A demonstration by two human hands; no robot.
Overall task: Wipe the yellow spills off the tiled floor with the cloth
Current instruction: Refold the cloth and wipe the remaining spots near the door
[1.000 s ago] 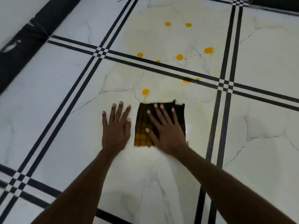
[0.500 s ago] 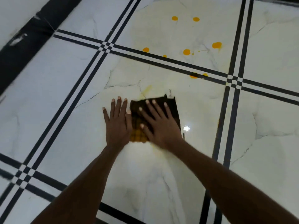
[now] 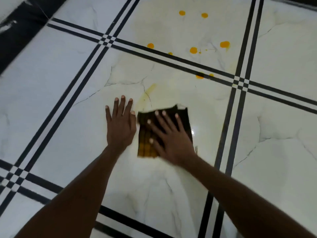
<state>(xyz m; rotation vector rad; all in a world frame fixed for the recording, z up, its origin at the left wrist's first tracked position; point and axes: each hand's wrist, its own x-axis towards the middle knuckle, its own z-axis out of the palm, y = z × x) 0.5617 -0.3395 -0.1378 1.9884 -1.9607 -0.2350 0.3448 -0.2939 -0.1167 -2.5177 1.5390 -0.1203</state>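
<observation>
A dark brown and yellow checked cloth [image 3: 145, 145] lies folded flat on the white tiled floor [image 3: 171, 194]. My right hand [image 3: 169, 134] presses down on it with fingers spread. Flat on the bare tile just left of the cloth rests my left hand [image 3: 121, 125], fingers apart, holding nothing. A pale yellow smear [image 3: 151, 88] streaks the tile just beyond the cloth. Several round yellow spills lie farther away: one [image 3: 193, 50] in the far tile, one [image 3: 224, 44] to its right, one [image 3: 150, 45] to its left, one [image 3: 199, 76] on the black tile line.
Black double lines [image 3: 229, 134] cross the floor between the tiles. A black skirting band [image 3: 22, 30] runs along the far left edge. A bright light glint [image 3: 192, 132] sits right of the cloth.
The round yellow spot just beyond the cloth was wiped over and is now a faint smear. The cloth under my right hand slid forward and left, then back to the right.
</observation>
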